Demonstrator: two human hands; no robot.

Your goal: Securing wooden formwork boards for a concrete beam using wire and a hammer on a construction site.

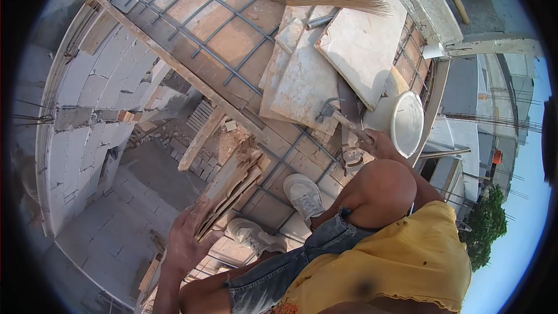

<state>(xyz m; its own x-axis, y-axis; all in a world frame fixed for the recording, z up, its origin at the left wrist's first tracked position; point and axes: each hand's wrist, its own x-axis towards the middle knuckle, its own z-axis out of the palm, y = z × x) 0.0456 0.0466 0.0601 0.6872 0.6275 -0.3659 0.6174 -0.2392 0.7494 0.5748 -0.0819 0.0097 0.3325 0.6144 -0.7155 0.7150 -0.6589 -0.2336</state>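
Observation:
My left hand (pixel 192 229), low on the left, grips a bundle of splintered wooden boards (pixel 229 186) that lie along the deck's open edge. My right hand (pixel 378 142), right of centre beside my bent knee, is closed on the wooden handle of a claw hammer (pixel 343 119), its metal head raised over the deck. Just right of the hammer sits a white bucket (pixel 406 122).
Steel rebar grid (pixel 229 35) covers the deck, with pale slabs (pixel 360 46) and a straw broom (pixel 354 0) on it. Along the left, a plank edge (pixel 163 52) borders a drop to block walls (pixel 99 99) and rubble below. My feet (pixel 303 197) rest among the bars.

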